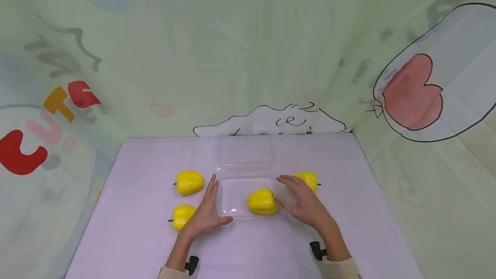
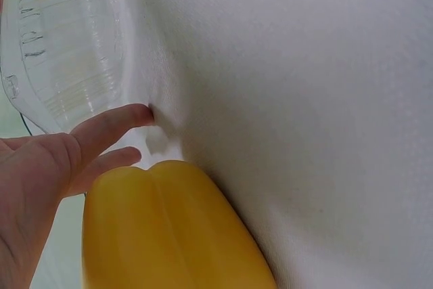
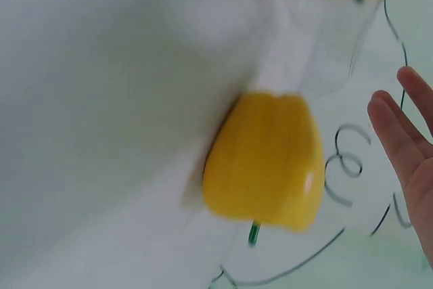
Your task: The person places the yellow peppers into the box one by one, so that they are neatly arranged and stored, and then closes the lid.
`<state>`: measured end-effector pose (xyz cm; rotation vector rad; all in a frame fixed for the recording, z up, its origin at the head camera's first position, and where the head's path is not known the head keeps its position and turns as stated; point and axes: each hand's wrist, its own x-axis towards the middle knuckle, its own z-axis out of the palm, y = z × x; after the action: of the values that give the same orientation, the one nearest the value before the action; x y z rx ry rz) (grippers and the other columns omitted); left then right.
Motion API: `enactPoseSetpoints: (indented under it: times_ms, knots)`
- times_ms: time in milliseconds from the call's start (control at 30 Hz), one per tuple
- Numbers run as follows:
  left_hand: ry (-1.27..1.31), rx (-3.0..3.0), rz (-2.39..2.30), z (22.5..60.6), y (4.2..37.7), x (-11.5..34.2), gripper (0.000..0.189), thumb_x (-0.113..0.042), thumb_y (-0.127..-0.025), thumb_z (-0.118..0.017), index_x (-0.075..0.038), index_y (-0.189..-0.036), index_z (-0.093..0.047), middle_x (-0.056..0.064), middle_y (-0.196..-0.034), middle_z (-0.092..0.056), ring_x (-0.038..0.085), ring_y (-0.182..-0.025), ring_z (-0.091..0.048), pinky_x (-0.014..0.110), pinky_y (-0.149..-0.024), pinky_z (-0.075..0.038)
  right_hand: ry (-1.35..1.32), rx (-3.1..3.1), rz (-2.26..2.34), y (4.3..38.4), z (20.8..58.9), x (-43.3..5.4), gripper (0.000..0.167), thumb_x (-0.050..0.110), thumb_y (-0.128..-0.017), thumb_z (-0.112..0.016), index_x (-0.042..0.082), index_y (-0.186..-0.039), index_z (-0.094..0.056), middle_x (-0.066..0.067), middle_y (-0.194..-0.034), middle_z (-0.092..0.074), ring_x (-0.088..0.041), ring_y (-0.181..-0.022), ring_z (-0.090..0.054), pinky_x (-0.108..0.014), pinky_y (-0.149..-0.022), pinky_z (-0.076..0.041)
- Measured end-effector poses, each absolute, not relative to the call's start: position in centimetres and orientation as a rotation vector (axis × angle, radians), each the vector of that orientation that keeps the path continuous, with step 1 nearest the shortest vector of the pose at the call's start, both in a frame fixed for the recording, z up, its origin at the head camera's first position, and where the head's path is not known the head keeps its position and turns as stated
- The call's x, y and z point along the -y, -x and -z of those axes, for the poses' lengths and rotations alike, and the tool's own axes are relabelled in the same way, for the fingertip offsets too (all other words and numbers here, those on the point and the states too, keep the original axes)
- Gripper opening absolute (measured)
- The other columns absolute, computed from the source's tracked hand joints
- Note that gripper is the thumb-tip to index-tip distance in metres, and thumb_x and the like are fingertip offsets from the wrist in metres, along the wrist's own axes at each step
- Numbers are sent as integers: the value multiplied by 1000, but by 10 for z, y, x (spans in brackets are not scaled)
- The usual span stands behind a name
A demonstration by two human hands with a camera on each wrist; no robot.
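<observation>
A clear plastic clamshell box [image 1: 231, 197] lies on the table with its lid [image 1: 246, 152] folded back toward the wall. One yellow bell pepper [image 1: 262, 202] sits in the right part of its base, stem toward my right hand [image 1: 306, 203]. That hand is held beside the box's right side, fingers extended and holding nothing. My left hand [image 1: 205, 215] is spread along the box's left side, thumb near the front edge. A yellow pepper [image 2: 172, 228] lies close under the left hand. Another pepper [image 3: 265, 160] lies beyond the right hand, which partly covers it in the head view.
A further yellow pepper [image 1: 188, 183] rests at the back left of the table [image 1: 279, 249]. Printed cloth walls [image 1: 217, 63] stand behind the table and at both sides. Dark wrist mounts [image 1: 317, 251] sit at the wrists.
</observation>
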<state>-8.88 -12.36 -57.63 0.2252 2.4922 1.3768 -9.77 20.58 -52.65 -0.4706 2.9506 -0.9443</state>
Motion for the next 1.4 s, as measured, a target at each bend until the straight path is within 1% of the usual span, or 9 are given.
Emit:
enactPoseSetpoints:
  times_ms: [233,500,600,633,833,1033,1100,1267,1400]
  knots:
    - [-224,-2491,-1361,579,88,125,123,-26,-78,-92,-9,-171,-13,-6,-181,10,34,-168,-10,62,-131,-29,322,-3044,927,106,527,-234,62,18,-91,-84,7,-147,-60,-18,-153,-56,-42,-144,-51,-64,-118,-47]
    - [-226,-2486,-1378,579,87,125,123,-26,-78,-92,-9,-171,-13,-6,-181,10,34,-168,-13,62,-130,-31,148,-2993,879,111,529,-253,80,26,-92,-82,7,-160,-42,-26,-164,-40,-50,-154,-33,-72,-123,-34]
    - [-237,-2494,-1386,580,87,125,123,-27,-78,-92,-7,-171,-14,-2,-182,9,37,-167,-14,64,-129,-32,131,-2979,883,112,532,-258,83,26,-92,-82,5,-160,-41,-27,-165,-38,-52,-154,-30,-73,-123,-32]
    - [-232,-2493,-1381,580,87,126,123,-27,-78,-92,-8,-171,-13,-4,-181,10,36,-168,-13,63,-129,-31,127,-2976,886,112,533,-260,83,26,-92,-83,5,-160,-41,-27,-165,-38,-52,-155,-30,-73,-124,-32]
    - [-221,-2483,-1372,580,88,126,124,-27,-79,-92,-11,-172,-11,-7,-181,11,33,-168,-12,62,-130,-30,143,-2964,910,114,541,-268,81,22,-92,-82,2,-159,-41,-30,-164,-39,-51,-151,-35,-73,-123,-34]
    - [-228,-2476,-1383,579,89,126,124,-27,-80,-91,-10,-172,-10,-4,-181,10,35,-168,-13,63,-130,-31,155,-2957,967,115,547,-272,80,20,-92,-82,0,-158,-43,-30,-162,-41,-51,-145,-43,-71,-120,-39]
    - [-232,-2475,-1390,579,89,126,123,-27,-80,-91,-9,-171,-10,-2,-181,10,36,-168,-13,64,-129,-31,153,-2952,977,116,550,-272,79,20,-92,-82,-1,-157,-44,-30,-161,-42,-51,-145,-44,-71,-120,-39]
    - [-220,-2475,-1388,579,88,126,124,-26,-79,-91,-11,-172,-10,-6,-181,10,34,-168,-13,63,-130,-31,157,-2941,972,117,556,-274,75,18,-93,-80,0,-157,-44,-30,-161,-42,-51,-146,-44,-70,-121,-38]
    - [-221,-2477,-1385,579,89,126,124,-26,-79,-91,-11,-172,-10,-7,-181,10,33,-168,-12,61,-130,-30,181,-2951,988,118,558,-275,74,16,-93,-80,-1,-156,-45,-30,-160,-44,-50,-144,-46,-69,-118,-44]
